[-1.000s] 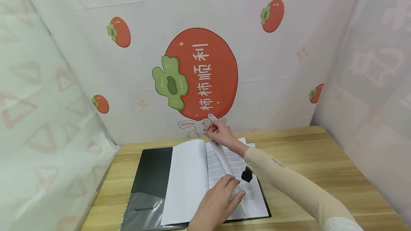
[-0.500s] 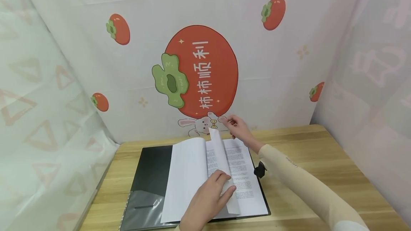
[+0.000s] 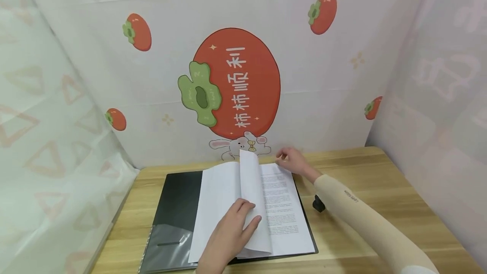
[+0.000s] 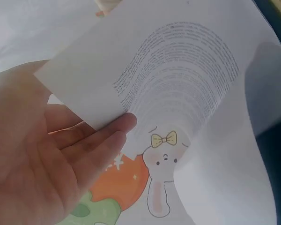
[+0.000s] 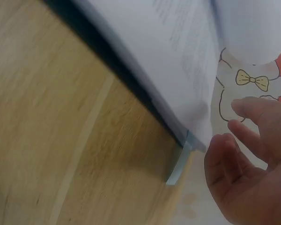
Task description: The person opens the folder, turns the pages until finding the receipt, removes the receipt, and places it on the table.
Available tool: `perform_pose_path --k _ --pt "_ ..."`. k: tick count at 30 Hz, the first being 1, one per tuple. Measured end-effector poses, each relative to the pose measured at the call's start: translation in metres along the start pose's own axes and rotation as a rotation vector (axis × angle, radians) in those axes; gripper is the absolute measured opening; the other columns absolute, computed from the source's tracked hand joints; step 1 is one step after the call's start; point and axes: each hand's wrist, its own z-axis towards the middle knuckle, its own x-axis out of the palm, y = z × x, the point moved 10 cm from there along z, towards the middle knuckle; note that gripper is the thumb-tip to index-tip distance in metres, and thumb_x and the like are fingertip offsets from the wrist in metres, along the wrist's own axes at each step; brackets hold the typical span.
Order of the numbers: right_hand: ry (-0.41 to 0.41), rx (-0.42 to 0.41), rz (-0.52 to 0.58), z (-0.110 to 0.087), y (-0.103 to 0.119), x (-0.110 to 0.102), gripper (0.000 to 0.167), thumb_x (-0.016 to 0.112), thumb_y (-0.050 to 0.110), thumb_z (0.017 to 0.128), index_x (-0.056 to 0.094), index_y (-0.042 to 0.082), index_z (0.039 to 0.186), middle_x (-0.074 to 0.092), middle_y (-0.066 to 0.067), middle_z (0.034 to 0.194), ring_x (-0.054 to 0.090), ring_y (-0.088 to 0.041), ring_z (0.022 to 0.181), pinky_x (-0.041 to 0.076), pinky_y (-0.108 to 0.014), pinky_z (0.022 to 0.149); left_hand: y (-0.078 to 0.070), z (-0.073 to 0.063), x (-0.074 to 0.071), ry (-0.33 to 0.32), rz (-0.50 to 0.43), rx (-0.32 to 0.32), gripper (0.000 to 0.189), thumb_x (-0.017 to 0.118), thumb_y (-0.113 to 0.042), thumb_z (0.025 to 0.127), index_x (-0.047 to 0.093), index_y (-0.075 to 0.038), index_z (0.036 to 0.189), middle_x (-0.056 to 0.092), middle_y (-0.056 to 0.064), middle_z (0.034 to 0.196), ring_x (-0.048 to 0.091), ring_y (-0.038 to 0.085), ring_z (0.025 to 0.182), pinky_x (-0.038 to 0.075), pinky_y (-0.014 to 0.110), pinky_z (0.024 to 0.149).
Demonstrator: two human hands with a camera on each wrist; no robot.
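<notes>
A black folder (image 3: 182, 193) lies open on the wooden table, with a thick stack of white printed sheets in it. One page (image 3: 251, 189) stands half turned and curves over the middle of the stack. My left hand (image 3: 232, 227) is against this page near its lower part, fingers fairly straight. In the left wrist view, the page (image 4: 178, 70) bends past the fingertips (image 4: 126, 123), its corner over the palm. My right hand (image 3: 294, 162) hovers at the top right corner of the printed sheet (image 3: 285, 210) beneath. Its fingers (image 5: 225, 145) are loosely curled and hold nothing.
A pale blue strip (image 5: 180, 161) sticks out at the stack's corner. The folder's left cover has a clear pocket (image 3: 167, 244). Behind the table (image 3: 361, 189) hangs a white cloth backdrop (image 3: 171, 75) with persimmon and rabbit prints, and more cloth hangs at both sides.
The page has swung leftward from the right side. My right hand has let go of its top edge and moved right to the stack's corner; my left hand has moved left with the page.
</notes>
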Motion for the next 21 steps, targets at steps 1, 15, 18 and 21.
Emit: perform_pose_path --k 1,15,18,21 --pt "0.007 -0.006 -0.017 -0.001 0.000 0.001 0.024 0.075 0.013 0.098 0.071 -0.003 0.116 0.068 -0.017 0.113 0.060 -0.034 0.107 0.052 -0.049 0.093 0.002 -0.002 -0.002 -0.009 0.004 -0.002 0.031 0.067 -0.034 0.106 0.071 -0.008 0.122 0.062 -0.001 0.123 0.064 0.014 0.107 0.059 0.033 0.089" --pt "-0.003 0.015 -0.063 -0.006 -0.022 0.001 0.023 0.076 0.014 0.097 0.071 -0.001 0.114 0.066 -0.017 0.114 0.058 -0.034 0.107 0.052 -0.050 0.095 0.050 -0.022 -0.021 -0.068 0.019 -0.154 0.031 0.075 -0.029 0.101 0.071 -0.007 0.122 0.064 0.003 0.121 0.067 0.019 0.109 0.058 0.041 0.095" --pt "-0.008 0.020 -0.032 -0.006 -0.025 0.000 0.019 0.075 0.010 0.098 0.071 -0.001 0.113 0.066 -0.017 0.114 0.059 -0.034 0.108 0.052 -0.050 0.097 0.058 -0.025 -0.023 -0.079 0.021 -0.182 0.031 0.076 -0.028 0.100 0.071 -0.006 0.121 0.064 0.005 0.121 0.068 0.022 0.109 0.058 0.043 0.095" --pt "-0.017 0.021 0.014 -0.007 -0.029 0.000 0.017 0.072 0.007 0.099 0.071 -0.003 0.113 0.068 -0.019 0.114 0.061 -0.036 0.109 0.054 -0.052 0.095 0.065 -0.029 -0.023 -0.070 0.018 -0.206 0.032 0.076 -0.027 0.100 0.071 -0.004 0.121 0.065 0.007 0.121 0.068 0.024 0.110 0.058 0.045 0.096"
